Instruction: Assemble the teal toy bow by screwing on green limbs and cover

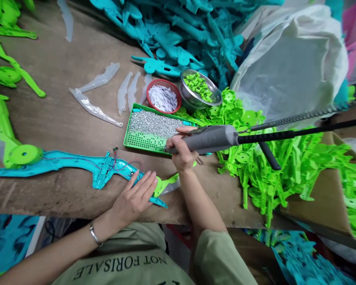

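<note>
My left hand (135, 200) lies flat with fingers stretched out on the right part of a turquoise toy bow shell (72, 158). Thin wires run along the shell, and a green limb piece with a round hub (25, 155) sits at its left end. Another green limb piece (166, 183) shows just past my left fingertips. My right hand (182, 152) is closed around a grey electric screwdriver (210, 138), its nose end pointing left over a green tray (142, 143). Small silver screws (151, 122) fill much of the tray. The screwdriver's bit is not clearly visible.
Behind the tray stand a red basket (150, 101) of white strips and a metal bowl (192, 102) of small green parts. Clear plastic blades (96, 107) lie on the table. Green parts (264, 170) are heaped right, turquoise shells (178, 35) behind. A cable (302, 132) trails from the screwdriver.
</note>
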The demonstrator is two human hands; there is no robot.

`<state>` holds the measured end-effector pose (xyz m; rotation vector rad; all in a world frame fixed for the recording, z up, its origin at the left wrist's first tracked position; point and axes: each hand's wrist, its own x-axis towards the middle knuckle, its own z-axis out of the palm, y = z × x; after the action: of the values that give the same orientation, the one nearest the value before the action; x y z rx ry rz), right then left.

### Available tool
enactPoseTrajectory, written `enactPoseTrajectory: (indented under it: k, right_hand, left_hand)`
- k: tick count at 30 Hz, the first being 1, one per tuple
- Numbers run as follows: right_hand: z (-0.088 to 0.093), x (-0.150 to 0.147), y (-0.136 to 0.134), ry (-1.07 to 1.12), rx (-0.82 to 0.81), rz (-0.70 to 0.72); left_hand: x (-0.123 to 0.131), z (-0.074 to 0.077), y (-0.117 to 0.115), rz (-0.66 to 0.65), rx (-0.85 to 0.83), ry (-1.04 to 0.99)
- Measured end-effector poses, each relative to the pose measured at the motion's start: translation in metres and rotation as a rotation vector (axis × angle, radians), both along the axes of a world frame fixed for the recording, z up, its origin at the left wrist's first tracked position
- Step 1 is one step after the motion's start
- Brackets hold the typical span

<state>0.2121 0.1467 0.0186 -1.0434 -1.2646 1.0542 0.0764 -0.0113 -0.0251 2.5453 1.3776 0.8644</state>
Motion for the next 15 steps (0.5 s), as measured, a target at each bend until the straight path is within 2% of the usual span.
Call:
enactPoseTrajectory:
  k: [11,15]
  right_hand:
    - [0.0022,-0.0067,0.0059,0.018,0.020,0.028]
    - [0.0089,-0.0074,0.0069,-0.004,0.031,0.039]
  left_hand:
    - [0.0001,0.0020,0.0008,0.012,0.017,0.039]
    - [-0.0002,0.0013,-0.0010,0.009,0.030,0.078]
